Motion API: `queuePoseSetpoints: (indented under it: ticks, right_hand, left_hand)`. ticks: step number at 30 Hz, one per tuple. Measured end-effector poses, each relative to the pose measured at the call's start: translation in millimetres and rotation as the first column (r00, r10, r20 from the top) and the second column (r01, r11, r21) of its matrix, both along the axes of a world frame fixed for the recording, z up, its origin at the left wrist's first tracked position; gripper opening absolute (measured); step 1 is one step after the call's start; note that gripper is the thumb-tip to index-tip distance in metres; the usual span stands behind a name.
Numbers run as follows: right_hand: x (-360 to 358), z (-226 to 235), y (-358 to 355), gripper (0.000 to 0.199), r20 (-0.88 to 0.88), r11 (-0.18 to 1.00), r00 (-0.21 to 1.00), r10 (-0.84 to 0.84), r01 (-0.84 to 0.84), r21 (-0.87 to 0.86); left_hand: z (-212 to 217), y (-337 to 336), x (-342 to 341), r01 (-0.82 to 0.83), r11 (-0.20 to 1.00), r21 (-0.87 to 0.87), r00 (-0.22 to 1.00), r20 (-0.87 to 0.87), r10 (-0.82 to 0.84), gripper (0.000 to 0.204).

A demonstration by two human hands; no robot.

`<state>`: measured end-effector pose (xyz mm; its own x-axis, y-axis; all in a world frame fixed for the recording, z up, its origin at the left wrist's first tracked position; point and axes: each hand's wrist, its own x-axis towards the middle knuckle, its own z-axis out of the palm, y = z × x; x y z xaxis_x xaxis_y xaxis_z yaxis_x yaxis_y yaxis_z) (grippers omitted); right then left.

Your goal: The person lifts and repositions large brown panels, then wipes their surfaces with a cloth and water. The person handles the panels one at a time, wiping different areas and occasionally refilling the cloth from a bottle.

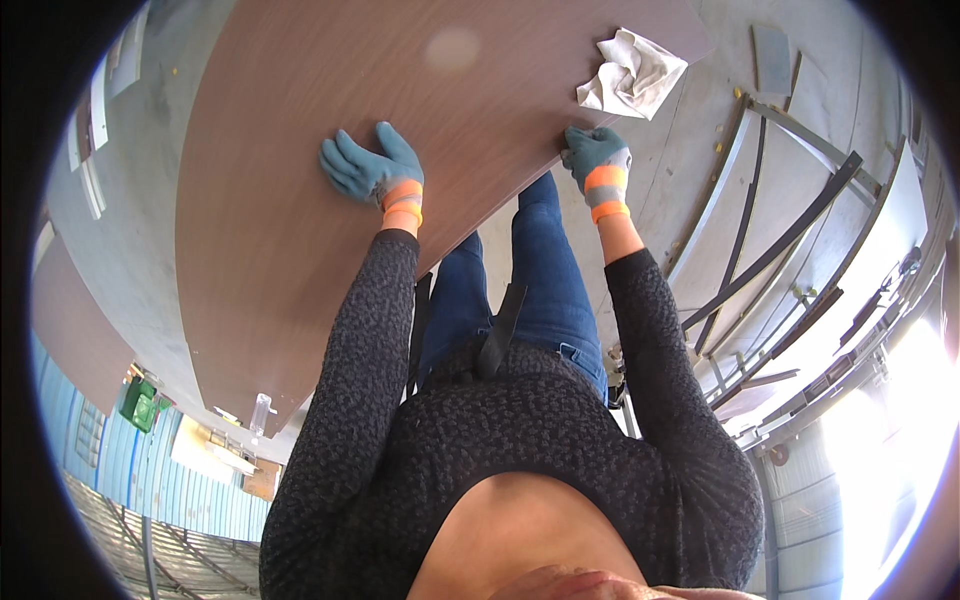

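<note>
A large brown wood-grain board [300,230] lies in front of me and stretches from the far right to the near left. On its surface rests my left hand [370,168], in a blue-grey coated glove with an orange cuff, fingers spread and holding nothing. At the board's near right edge is my right hand [598,165], gloved alike. Its fingers are curled closed by that edge, and what they hold, if anything, is hidden. A crumpled off-white cloth [632,75] lies just beyond the right hand, on the board's corner.
A metal frame rack [790,210] with dark bars and leaning panels stands to the right. At the lower left are a clear bottle [261,414], a green container [139,404] and another brown board [80,320]. Grey concrete floor [140,180] shows beyond the board.
</note>
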<state>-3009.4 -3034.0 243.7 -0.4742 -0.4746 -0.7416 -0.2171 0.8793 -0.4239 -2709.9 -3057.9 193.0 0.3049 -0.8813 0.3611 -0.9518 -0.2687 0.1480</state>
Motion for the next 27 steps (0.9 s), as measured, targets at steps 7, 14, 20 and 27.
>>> queuePoseSetpoints:
  ticks: [7, 14, 20, 27]
  right_hand:
    - [3.1, -5.7, 0.5, 0.029, 0.055, 0.996, 0.996, -0.063, 0.067, -0.066]
    - [22.6, 5.0, 5.4, 0.024, 0.18, 0.898, 0.883, -0.434, 0.439, 0.013]
    - [-1.5, -0.6, 14.2, 0.025, -0.266, 0.936, 0.963, 0.042, -0.131, -0.327]
    - [-38.5, -14.9, -49.1, 0.086, -0.835, 0.671, 0.485, 0.259, -0.712, -0.206]
  left_hand:
    - [-0.7, -2.9, -0.6, -0.001, 1.0, 0.017, 1.0, 0.005, 0.001, 0.067]
    - [-0.2, -3.9, -0.4, -0.001, 1.0, 0.016, 1.0, 0.002, 0.001, 0.066]
    - [2.3, -2.4, -1.4, -0.017, 0.999, 0.032, 1.0, 0.023, 0.016, 0.065]
    - [1.2, -3.0, -2.8, 0.019, 1.0, 0.007, 0.999, 0.033, -0.019, 0.065]
